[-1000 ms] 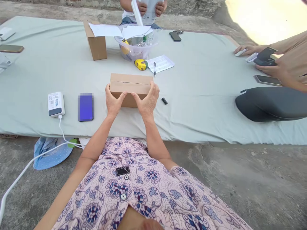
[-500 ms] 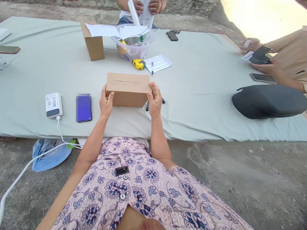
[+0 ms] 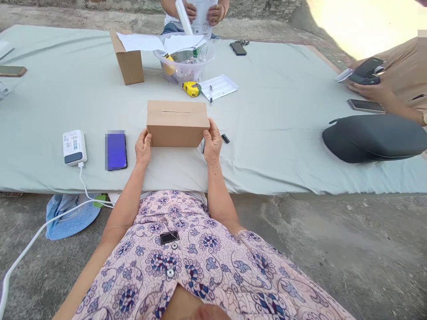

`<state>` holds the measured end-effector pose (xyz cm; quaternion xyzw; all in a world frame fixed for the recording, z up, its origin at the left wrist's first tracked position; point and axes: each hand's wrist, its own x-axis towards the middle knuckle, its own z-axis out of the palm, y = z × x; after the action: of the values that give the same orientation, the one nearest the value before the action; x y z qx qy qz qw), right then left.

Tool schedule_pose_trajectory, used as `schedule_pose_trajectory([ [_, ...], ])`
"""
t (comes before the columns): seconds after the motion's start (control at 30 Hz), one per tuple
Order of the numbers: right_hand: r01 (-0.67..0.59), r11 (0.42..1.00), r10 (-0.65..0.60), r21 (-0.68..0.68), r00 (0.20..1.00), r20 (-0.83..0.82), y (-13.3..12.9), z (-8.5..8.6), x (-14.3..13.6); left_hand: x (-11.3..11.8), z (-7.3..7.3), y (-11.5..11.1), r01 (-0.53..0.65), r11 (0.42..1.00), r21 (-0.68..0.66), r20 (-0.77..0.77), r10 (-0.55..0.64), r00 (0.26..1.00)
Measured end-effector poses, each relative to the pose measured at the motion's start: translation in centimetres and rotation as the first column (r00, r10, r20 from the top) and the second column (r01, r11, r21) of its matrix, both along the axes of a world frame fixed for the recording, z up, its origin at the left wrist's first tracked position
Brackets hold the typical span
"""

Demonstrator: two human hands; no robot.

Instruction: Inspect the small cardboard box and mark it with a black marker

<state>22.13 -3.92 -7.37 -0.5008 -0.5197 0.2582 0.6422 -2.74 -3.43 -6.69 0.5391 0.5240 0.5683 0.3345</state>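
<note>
A closed brown cardboard box [image 3: 178, 123] rests on the pale green mat [image 3: 283, 111], near the middle of its near edge. The left hand [image 3: 143, 147] touches the box's near left corner and the right hand [image 3: 212, 143] its near right corner, each grip loose, fingers laid against the cardboard rather than clamped. A small black marker cap [image 3: 226, 138] lies just beside the right hand. Further left along the near edge lie a blue-screened phone [image 3: 116, 150] and a white power bank [image 3: 74, 147]. A yellow tape measure [image 3: 191, 89] lies beyond the box.
</note>
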Motion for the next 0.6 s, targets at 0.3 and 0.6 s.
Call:
schedule_pose_trajectory([
  [0.3, 0.031, 0.996, -0.024, -0.085, 0.997, 0.079, -0.5, -1.2, -0.6, -0.3, -2.1, 0.3, -0.131, 0.991, -0.037, -0.119, 0.126, 0.985],
  [0.6, 0.167, 0.978, -0.138, -0.126, 0.968, 0.211, -0.9, -1.2, -1.3, -0.3, -1.8, 0.0, -0.193, 0.980, -0.037, -0.233, 0.180, 0.956],
])
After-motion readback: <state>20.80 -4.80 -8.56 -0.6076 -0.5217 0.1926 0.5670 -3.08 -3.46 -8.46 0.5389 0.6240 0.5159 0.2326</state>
